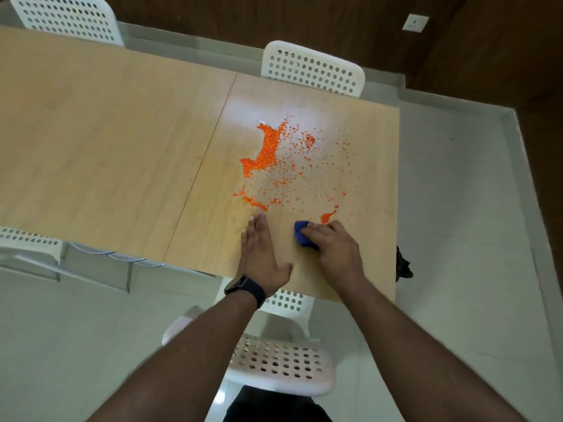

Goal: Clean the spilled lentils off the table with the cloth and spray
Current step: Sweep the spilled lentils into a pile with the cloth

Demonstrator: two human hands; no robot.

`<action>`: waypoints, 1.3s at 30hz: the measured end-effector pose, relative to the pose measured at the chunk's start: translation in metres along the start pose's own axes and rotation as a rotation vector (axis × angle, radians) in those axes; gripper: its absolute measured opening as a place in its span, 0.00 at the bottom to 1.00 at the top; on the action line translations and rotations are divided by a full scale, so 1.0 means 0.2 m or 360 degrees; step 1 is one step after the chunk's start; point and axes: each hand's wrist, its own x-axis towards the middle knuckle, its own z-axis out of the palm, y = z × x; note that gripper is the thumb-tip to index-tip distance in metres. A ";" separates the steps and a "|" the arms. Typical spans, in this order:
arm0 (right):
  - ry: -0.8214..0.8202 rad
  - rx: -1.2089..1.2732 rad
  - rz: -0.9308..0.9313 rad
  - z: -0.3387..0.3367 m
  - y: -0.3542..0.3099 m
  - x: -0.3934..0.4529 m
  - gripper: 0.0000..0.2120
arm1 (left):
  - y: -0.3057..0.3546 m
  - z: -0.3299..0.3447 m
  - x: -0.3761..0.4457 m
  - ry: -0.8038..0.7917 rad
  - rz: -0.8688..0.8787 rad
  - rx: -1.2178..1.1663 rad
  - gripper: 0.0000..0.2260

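Note:
Orange lentils [267,147] lie spilled over the right half of the wooden table [106,141], thick in a band at the left and scattered thinly to the right. My right hand [333,246] grips a bunched blue cloth [302,236] and presses it on the table just below a small lentil clump [327,217]. My left hand [259,251] lies flat on the table with straight fingers, its fingertips touching the near edge of the spill. A dark watch sits on my left wrist. No spray bottle is in view.
White perforated chairs stand around the table: one at the far side [313,71], one at the far left [67,16], one at the left [27,242], one below me [280,363]. The table's right edge [397,208] drops to pale floor. A dark object [403,266] lies by that edge.

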 end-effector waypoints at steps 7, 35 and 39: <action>-0.0025 -0.0035 -0.0093 -0.08 0.00 0.02 0.22 | 0.06 0.05 -0.01 -0.0084 0.0048 0.0030 0.56; -0.0386 0.0027 -0.1085 -0.28 1.00 -0.20 0.24 | 0.71 0.58 -0.05 0.0415 -0.0574 -0.0184 0.51; -0.0338 0.0036 -0.0998 -0.29 0.97 0.07 0.24 | 0.77 0.60 -0.03 0.0463 -0.0602 -0.0203 0.50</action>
